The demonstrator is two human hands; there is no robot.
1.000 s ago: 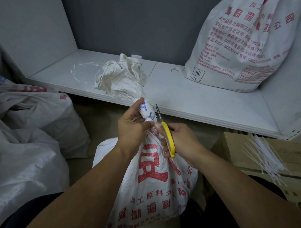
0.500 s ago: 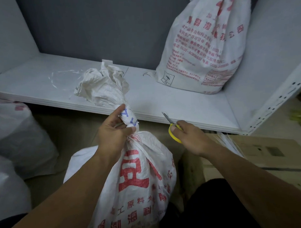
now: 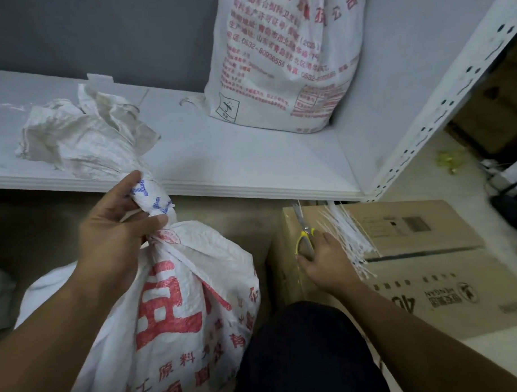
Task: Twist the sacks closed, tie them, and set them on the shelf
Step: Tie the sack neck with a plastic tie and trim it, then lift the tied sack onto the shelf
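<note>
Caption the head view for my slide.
Left hand grips the sack by its neck; right hand holds scissors on a carton.

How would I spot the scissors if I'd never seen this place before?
Find the white shelf, then the brown box on the floor below its right end. On the box's top, beside a bundle of white ties, the right hand holds the scissors. Only they have yellow handles and shiny metal blades.
</note>
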